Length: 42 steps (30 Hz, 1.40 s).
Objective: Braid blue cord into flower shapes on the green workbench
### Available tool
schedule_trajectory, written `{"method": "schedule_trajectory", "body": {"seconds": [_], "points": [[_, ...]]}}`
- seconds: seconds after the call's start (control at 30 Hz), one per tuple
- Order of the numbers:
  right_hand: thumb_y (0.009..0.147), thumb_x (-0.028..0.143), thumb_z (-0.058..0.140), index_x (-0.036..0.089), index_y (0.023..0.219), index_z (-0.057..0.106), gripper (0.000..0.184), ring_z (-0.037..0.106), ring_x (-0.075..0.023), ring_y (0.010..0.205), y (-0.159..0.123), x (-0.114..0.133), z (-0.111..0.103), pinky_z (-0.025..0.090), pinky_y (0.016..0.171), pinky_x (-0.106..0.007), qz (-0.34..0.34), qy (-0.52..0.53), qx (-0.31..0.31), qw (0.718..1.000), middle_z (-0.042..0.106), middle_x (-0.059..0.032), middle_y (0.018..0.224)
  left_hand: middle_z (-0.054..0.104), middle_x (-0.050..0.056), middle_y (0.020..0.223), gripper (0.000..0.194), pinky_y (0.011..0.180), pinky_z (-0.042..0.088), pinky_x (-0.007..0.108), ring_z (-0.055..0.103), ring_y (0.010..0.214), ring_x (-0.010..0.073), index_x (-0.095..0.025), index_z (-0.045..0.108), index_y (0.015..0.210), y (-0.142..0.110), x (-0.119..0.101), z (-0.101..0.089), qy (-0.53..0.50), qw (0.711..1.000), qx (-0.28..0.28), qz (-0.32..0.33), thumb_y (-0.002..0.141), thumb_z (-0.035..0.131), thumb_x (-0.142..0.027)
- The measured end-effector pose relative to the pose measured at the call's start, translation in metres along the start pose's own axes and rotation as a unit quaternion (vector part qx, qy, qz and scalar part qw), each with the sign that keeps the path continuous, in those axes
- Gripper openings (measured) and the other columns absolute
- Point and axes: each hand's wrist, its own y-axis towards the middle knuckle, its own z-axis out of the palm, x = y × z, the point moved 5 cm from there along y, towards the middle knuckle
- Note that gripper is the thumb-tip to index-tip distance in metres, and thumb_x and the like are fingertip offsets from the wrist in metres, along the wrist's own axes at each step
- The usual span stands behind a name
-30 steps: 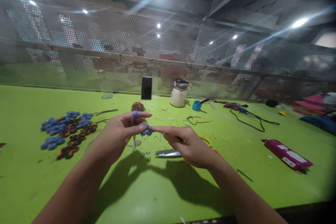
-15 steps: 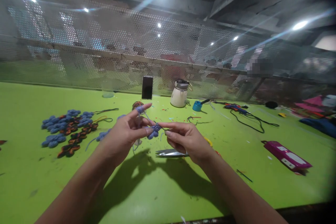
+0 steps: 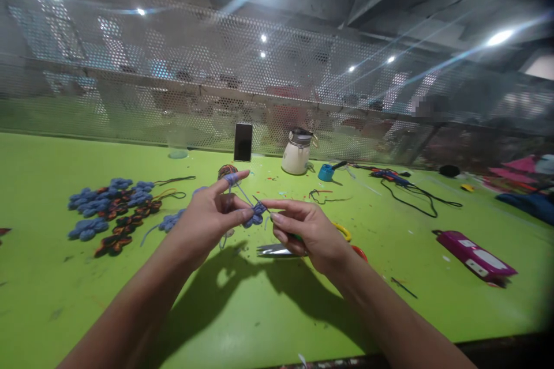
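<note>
The left hand [image 3: 210,213] is pinching a seemingly unfinished flower [image 3: 255,217], the right hand [image 3: 309,232] is gripping a hook [image 3: 268,210], and complete-looking flowers [image 3: 113,207] are lying at nine o'clock.

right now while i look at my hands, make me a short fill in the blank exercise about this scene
Blue yarn runs from the crochet piece to a finger of the ____ hand.
The right hand partly hides a pair of ____.
In the picture, the white jug stands to the ____ of the dark phone.
The tabletop is bright ____.

Missing words: left; scissors; right; green.
</note>
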Motion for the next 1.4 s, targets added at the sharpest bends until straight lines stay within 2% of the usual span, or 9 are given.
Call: {"method": "schedule_trajectory", "body": {"seconds": [0.4, 0.57, 0.77, 0.9, 1.07, 1.13, 1.23, 1.3, 1.4], "points": [[0.074, 0.026, 0.066, 0.018, 0.11, 0.065, 0.036, 0.026, -0.001, 0.034, 0.003, -0.003, -0.003, 0.015, 0.034, -0.017, -0.003, 0.001, -0.027, 1.0, 0.047, 0.0064, 0.048, 0.064, 0.003, 0.076, 0.064, 0.062, 0.042, 0.026, 0.057, 0.07, 0.0143, -0.012, 0.055, 0.12, 0.003, 0.003, 0.0, -0.04, 0.999, -0.035, 0.009, 0.059, 0.074, -0.014], [0.073, 0.028, 0.066, 0.016, 0.112, 0.063, 0.041, 0.026, -0.001, 0.033, 0.003, -0.002, -0.002, 0.014, 0.033, -0.017, 0.005, -0.007, -0.03, 1.0, 0.048, 0.0065, 0.048, 0.061, 0.001, 0.068, 0.066, 0.058, 0.042, 0.026, 0.056, 0.065, 0.014, -0.01, 0.054, 0.121, 0.002, 0.002, 0.0, -0.039, 0.998, -0.047, 0.011, 0.059, 0.076, -0.017], [0.073, 0.03, 0.066, 0.015, 0.11, 0.065, 0.04, 0.029, -0.0017, 0.034, 0.003, 0.001, -0.004, 0.016, 0.033, -0.017, 0.01, -0.053, -0.005, 0.999, 0.049, 0.006, 0.047, 0.057, -0.001, 0.063, 0.068, 0.056, 0.039, 0.026, 0.052, 0.06, 0.0134, -0.013, 0.049, 0.127, 0.002, 0.001, 0.002, 0.049, 0.999, -0.004, 0.022, 0.063, 0.071, -0.02], [0.07, 0.031, 0.068, 0.013, 0.103, 0.066, 0.037, 0.029, -0.002, 0.033, 0.005, -0.004, -0.005, 0.015, 0.033, -0.016, 0.035, -0.05, -0.019, 0.998, 0.049, 0.0061, 0.044, 0.059, 0.0, 0.063, 0.056, 0.058, 0.038, 0.027, 0.05, 0.058, 0.0142, -0.018, 0.053, 0.126, 0.0, 0.002, 0.007, 0.181, 0.981, 0.007, 0.065, 0.07, 0.064, -0.019], [0.07, 0.029, 0.069, 0.013, 0.099, 0.06, 0.034, 0.03, -0.0017, 0.032, 0.009, -0.018, 0.003, 0.017, 0.033, -0.016, 0.026, 0.066, -0.064, 0.995, 0.051, 0.0065, 0.048, 0.063, 0.005, 0.077, 0.038, 0.073, 0.039, 0.031, 0.052, 0.075, 0.0196, -0.027, 0.066, 0.109, -0.009, -0.004, 0.014, 0.257, 0.941, -0.09, 0.202, 0.073, 0.061, -0.017], [0.072, 0.029, 0.068, 0.015, 0.095, 0.057, 0.03, 0.03, -0.0014, 0.033, 0.008, -0.02, 0.009, 0.02, 0.034, -0.015, -0.008, 0.119, -0.074, 0.99, 0.051, 0.0069, 0.05, 0.063, 0.004, 0.076, 0.039, 0.073, 0.04, 0.031, 0.053, 0.074, 0.0188, -0.026, 0.067, 0.108, -0.009, -0.002, 0.012, 0.182, 0.961, -0.111, 0.178, 0.07, 0.065, -0.018], [0.076, 0.029, 0.065, 0.016, 0.095, 0.056, 0.025, 0.029, -0.001, 0.033, 0.005, -0.015, 0.014, 0.021, 0.035, -0.015, -0.062, 0.137, -0.066, 0.986, 0.051, 0.0069, 0.051, 0.061, 0.0, 0.068, 0.047, 0.068, 0.043, 0.029, 0.055, 0.064, 0.0145, -0.019, 0.064, 0.11, -0.003, 0.007, 0.007, -0.006, 0.995, -0.082, 0.05, 0.064, 0.072, -0.018], [0.078, 0.031, 0.063, 0.016, 0.097, 0.057, 0.024, 0.031, -0.0013, 0.033, 0.003, -0.01, 0.013, 0.021, 0.034, -0.015, -0.09, 0.1, -0.054, 0.989, 0.052, 0.006, 0.053, 0.061, 0.0, 0.066, 0.049, 0.067, 0.044, 0.027, 0.056, 0.063, 0.0129, -0.015, 0.064, 0.108, 0.0, 0.01, 0.007, -0.113, 0.993, -0.03, -0.022, 0.061, 0.075, -0.016], [0.078, 0.031, 0.063, 0.016, 0.1, 0.059, 0.027, 0.034, -0.0022, 0.034, 0.002, 0.0, 0.007, 0.022, 0.032, -0.015, -0.122, 0.008, -0.031, 0.992, 0.054, 0.0048, 0.053, 0.063, 0.001, 0.067, 0.046, 0.067, 0.043, 0.025, 0.058, 0.065, 0.0117, -0.013, 0.066, 0.106, -0.001, 0.009, 0.005, -0.17, 0.983, 0.013, -0.064, 0.061, 0.076, -0.013]]}}
